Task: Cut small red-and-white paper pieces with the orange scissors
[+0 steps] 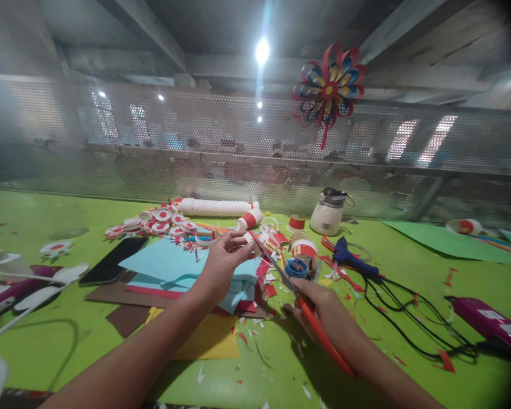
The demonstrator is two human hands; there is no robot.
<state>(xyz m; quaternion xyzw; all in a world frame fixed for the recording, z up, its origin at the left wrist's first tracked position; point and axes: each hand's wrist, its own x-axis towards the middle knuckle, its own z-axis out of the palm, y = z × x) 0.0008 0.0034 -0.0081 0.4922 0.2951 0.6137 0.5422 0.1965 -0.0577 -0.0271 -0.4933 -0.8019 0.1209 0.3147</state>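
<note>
My right hand is closed around red-handled scissors, whose blades point up and left toward a small red and white paper piece. My left hand pinches that paper piece at its fingertips, just above a stack of light blue, red, brown and yellow paper sheets. The scissor tips meet the paper near my left fingers.
Red and white paper discs, a white tube, tape rolls, a blue glue gun with black cord, a white kettle-like pot, a black phone, purple devices at both sides. Mesh fence behind; paper pinwheel hangs.
</note>
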